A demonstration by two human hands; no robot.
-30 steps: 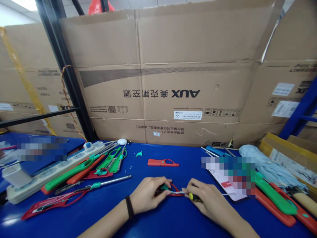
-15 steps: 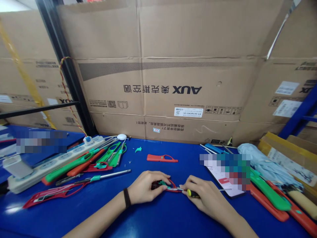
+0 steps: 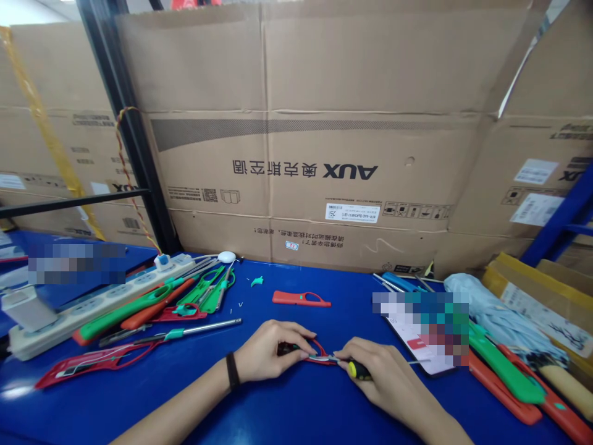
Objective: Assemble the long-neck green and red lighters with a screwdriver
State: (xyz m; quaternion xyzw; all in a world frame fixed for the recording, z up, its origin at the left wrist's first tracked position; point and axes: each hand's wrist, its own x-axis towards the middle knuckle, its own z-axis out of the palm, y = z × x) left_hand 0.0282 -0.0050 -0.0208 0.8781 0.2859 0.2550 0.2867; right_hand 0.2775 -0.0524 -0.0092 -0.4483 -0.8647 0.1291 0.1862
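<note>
My left hand (image 3: 273,351) is closed round a red long-nosed lighter casing (image 3: 319,360) just above the blue table, with its fingers over the wide end. Thin pale parts show inside the open casing; the rest is hidden by the fingers. My right hand (image 3: 377,369) keeps a yellow-and-black screwdriver (image 3: 358,370) in its palm, the shaft pointing out to the right. Its thumb and index fingertips meet at the casing's narrow end, on a small part too tiny to make out. Beyond the hands lies a red-orange casing half (image 3: 301,299).
At left, a white power strip (image 3: 99,303) lies beside green and red lighter casings (image 3: 125,312) and a red casing with a metal tube (image 3: 88,364). A small green piece (image 3: 257,281) sits farther back. At right are a phone (image 3: 410,340), more casings (image 3: 509,364) and a light-blue bundle (image 3: 500,312). Cardboard (image 3: 296,80) stands behind.
Both hands stay at the casing with almost the same grip. The casing and the right fingertips have shifted very slightly; the view has moved a little.
</note>
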